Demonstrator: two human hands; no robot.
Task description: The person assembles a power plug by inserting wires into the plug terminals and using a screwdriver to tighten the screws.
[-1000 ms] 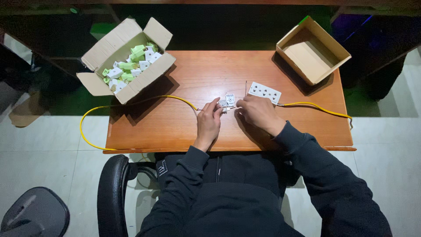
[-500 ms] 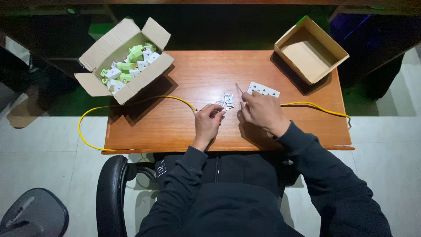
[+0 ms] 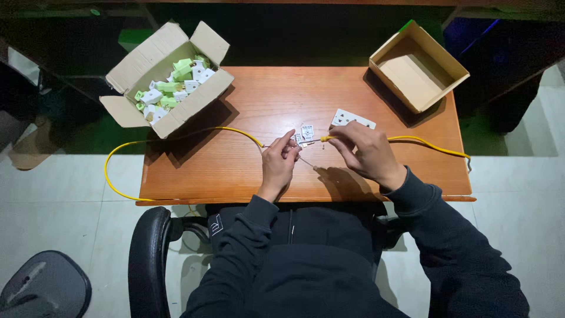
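Observation:
My left hand (image 3: 279,158) pinches a small white socket part (image 3: 306,133) near the middle of the wooden table (image 3: 235,171). My right hand (image 3: 364,150) is just right of it, its fingertips shut on the end of a yellow cable (image 3: 425,142) and holding that end against the part. A second stretch of yellow cable (image 3: 176,134) runs left from my left hand and loops off the table edge. A thin grey rod (image 3: 308,163) lies between my hands; I cannot tell what it is. A white socket plate (image 3: 352,119) lies just beyond my right hand.
An open cardboard box (image 3: 132,68) of several white and green socket parts stands at the back left corner. An empty cardboard box (image 3: 419,66) sits at the back right. A black chair (image 3: 147,259) is under me, and a grey chair base (image 3: 44,288) stands on the tiled floor.
My right hand, raised half a second ago with a thin rod sticking up, has come down and now pinches the yellow cable end at the white part. My left hand has barely moved.

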